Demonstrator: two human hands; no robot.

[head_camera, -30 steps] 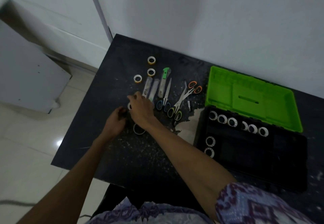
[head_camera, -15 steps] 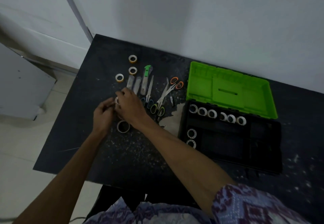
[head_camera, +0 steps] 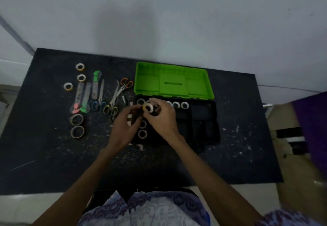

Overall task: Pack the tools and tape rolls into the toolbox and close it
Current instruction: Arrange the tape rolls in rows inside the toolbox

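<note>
Over the toolbox (head_camera: 203,119) left edge, both hands (head_camera: 143,117) pinch 1 tape roll (head_camera: 148,108).

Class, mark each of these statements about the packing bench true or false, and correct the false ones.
1. The toolbox lid is shut. False: it stands open.
2. The right hand holds a small tape roll over the toolbox. True.
3. All the scissors are packed. False: the scissors lie on the table.
4. Two large tape rings lie left of the hands. True.
5. The toolbox holds no tape. False: white rolls sit inside.
</note>
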